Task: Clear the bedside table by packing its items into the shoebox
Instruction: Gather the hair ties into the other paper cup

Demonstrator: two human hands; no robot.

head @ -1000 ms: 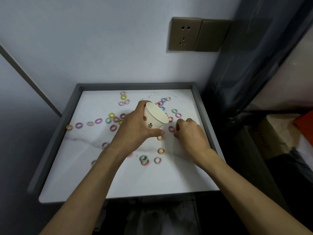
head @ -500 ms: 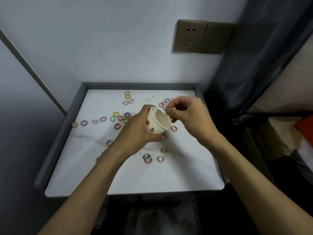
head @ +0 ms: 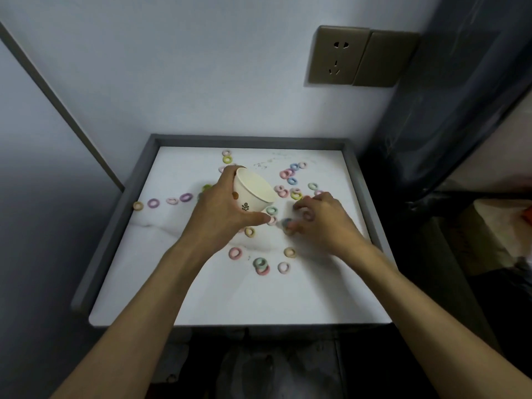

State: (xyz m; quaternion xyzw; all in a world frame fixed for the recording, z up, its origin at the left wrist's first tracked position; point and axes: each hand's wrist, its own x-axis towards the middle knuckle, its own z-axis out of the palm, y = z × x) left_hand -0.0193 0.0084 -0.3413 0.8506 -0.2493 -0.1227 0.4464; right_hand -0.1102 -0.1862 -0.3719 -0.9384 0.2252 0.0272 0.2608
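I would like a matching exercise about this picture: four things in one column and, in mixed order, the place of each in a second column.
Things:
1. paper cup
2. wall socket
3. tan ring
4. green ring

Places:
A. lies partly on a pink ring
B. by the left rim of the table
C. tilted, held in the left hand
D. on the wall above the table

Pairs: 1-C, 2-D, 3-B, 4-A.
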